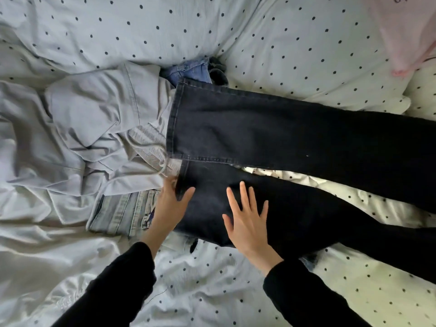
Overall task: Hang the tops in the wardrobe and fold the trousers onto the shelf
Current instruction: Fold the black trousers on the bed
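Dark denim trousers (283,138) lie spread across the bed, both legs running off to the right with their hems at the left. My left hand (171,201) grips the hem of the nearer leg, thumb on top and fingers tucked under the edge. My right hand (247,220) rests flat on that same leg with its fingers spread. Pale grey drawstring trousers (99,119) lie crumpled to the left. Light-wash jeans (122,213) sit under my left wrist. A blue denim piece (191,70) peeks out behind the dark hem.
A white duvet with black dots (165,27) covers the bed. A pink garment (405,36) lies at the top right corner. A small black item (218,70) sits beside the blue denim. Plain rumpled sheet (35,256) fills the lower left.
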Tool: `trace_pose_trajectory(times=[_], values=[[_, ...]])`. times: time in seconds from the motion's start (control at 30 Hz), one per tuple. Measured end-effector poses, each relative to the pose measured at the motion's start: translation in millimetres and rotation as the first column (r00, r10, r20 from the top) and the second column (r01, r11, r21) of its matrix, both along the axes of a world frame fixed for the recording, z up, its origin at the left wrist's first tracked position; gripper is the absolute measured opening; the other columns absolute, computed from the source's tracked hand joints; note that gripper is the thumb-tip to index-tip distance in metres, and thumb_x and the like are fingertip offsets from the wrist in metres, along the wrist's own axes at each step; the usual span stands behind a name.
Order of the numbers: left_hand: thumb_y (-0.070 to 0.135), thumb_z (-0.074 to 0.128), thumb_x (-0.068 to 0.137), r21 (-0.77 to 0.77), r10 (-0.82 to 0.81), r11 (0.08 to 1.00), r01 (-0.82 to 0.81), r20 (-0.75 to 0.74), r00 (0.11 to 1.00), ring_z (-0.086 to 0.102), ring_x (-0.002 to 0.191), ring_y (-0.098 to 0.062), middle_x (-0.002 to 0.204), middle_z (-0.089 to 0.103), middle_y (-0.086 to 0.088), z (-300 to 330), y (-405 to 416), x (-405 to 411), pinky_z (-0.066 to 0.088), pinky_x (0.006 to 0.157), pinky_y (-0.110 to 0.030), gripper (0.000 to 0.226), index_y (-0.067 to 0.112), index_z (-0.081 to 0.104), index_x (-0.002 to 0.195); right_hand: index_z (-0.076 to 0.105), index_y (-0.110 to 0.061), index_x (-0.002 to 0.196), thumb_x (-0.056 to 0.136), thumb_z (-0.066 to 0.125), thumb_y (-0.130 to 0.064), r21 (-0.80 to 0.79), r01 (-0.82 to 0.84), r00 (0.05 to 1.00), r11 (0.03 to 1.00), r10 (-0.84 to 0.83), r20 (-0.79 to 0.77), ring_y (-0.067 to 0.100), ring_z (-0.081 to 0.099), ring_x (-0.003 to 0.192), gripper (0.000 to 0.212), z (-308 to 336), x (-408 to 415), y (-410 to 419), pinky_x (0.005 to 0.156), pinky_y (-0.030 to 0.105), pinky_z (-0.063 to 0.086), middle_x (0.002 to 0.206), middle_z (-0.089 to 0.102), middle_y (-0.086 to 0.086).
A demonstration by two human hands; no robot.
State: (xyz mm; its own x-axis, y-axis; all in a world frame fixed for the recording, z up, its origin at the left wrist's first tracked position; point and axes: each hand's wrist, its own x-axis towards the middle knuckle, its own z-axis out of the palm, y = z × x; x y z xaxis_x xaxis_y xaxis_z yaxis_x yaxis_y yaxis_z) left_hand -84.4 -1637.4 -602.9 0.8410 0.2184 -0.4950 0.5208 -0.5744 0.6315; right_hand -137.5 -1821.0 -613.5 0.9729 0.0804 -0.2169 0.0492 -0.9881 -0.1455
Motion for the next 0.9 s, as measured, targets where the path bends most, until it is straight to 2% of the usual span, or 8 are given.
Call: trace_pose_trajectory(times=[0.07,0.17,0.27,0.43,0.6,0.77,0.83,0.9], values=[[0.032,0.059,0.091,0.014,0.026,1.000,-0.025,-0.050,0.998,0.054,0.108,-0.032,0.109,0.058,-0.010,-0.6,3.1,2.8,0.036,0.077,-0.031,0.042,0.005,0.044,0.119,0.047,-0.021,0.137,0.074,0.074,-0.039,-0.024,-0.009,0.999,1.000,0.008,-0.034,0.036,0.044,0.130,0.071,-3.8,-11.6,3.0,0.090,0.067,0.039,0.146,0.040,0.016],[0.034,0.050,0.095,0.125,-0.109,0.987,0.105,0.019,0.994,0.058,0.089,-0.037,0.077,0.058,-0.007,7.2,11.3,3.1,0.035,0.065,-0.034,0.028,0.006,0.052,0.092,0.047,-0.021,0.137,0.075,0.072,-0.039,-0.027,-0.022,0.999,0.999,0.021,-0.030,0.035,0.044,0.130,0.069,-1.1,-20.0,4.3,0.090,0.067,0.039,0.146,0.041,0.016],[0.032,0.046,0.097,0.193,-0.127,0.977,0.088,0.198,0.972,0.057,0.078,-0.034,0.079,0.061,-0.011,24.6,18.2,1.0,0.041,0.064,-0.039,0.028,0.005,0.053,0.093,0.043,-0.021,0.139,0.080,0.067,-0.040,-0.003,-0.061,0.998,0.998,0.061,0.031,0.033,0.041,0.133,0.066,10.8,-20.0,4.9,0.093,0.066,0.037,0.148,0.038,0.014],[0.029,0.046,0.097,0.282,-0.101,0.959,-0.001,0.344,0.934,0.052,0.069,-0.034,0.071,0.055,-0.015,51.1,34.5,3.5,0.030,0.059,-0.035,0.028,0.006,0.046,0.082,0.041,-0.022,0.140,0.085,0.059,-0.041,0.028,-0.153,0.981,0.988,0.148,0.128,0.028,0.035,0.137,0.061,28.8,-18.0,7.7,0.096,0.064,0.036,0.150,0.034,0.012],[0.033,0.047,0.097,0.216,-0.004,0.976,-0.017,0.097,0.995,0.057,0.090,-0.037,0.091,0.062,-0.017,23.9,46.5,-6.3,0.040,0.071,-0.039,0.030,0.004,0.054,0.100,0.052,-0.021,0.132,0.079,0.066,-0.047,0.000,-0.165,0.986,0.986,0.165,0.018,0.030,0.042,0.133,0.061,17.1,-28.8,5.0,0.089,0.066,0.042,0.146,0.042,0.011],[0.043,0.055,0.091,0.113,-0.025,0.992,0.058,-0.271,0.962,0.058,0.098,-0.034,0.100,0.060,-0.014,5.9,56.8,-29.6,0.045,0.077,-0.039,0.050,-0.001,0.049,0.113,0.058,-0.023,0.126,0.082,0.033,-0.063,-0.047,-0.200,0.980,0.979,0.199,-0.021,0.026,0.056,0.120,0.065,15.6,-52.1,-13.4,0.089,0.059,0.045,0.133,0.056,0.008],[0.039,0.059,0.089,0.130,-0.054,0.987,0.094,-0.285,0.957,0.061,0.092,-0.034,0.096,0.063,-0.015,11.0,56.3,-37.8,0.046,0.073,-0.036,0.045,0.001,0.053,0.111,0.065,-0.023,0.117,0.074,0.053,-0.066,-0.048,-0.268,0.963,0.962,0.267,-0.030,0.024,0.063,0.110,0.062,19.1,-57.8,-24.6,0.086,0.053,0.050,0.119,0.066,0.006],[0.027,0.064,0.088,0.091,0.003,0.996,0.019,-0.233,0.973,0.061,0.088,-0.033,0.097,0.063,-0.017,22.4,56.6,-38.5,0.046,0.073,-0.037,0.040,0.003,0.050,0.117,0.074,-0.023,0.095,0.054,0.085,-0.045,-0.033,-0.296,0.955,0.955,0.295,-0.012,0.021,0.069,0.096,0.048,24.3,-58.0,-33.0,0.081,0.048,0.054,0.100,0.073,0.001]])
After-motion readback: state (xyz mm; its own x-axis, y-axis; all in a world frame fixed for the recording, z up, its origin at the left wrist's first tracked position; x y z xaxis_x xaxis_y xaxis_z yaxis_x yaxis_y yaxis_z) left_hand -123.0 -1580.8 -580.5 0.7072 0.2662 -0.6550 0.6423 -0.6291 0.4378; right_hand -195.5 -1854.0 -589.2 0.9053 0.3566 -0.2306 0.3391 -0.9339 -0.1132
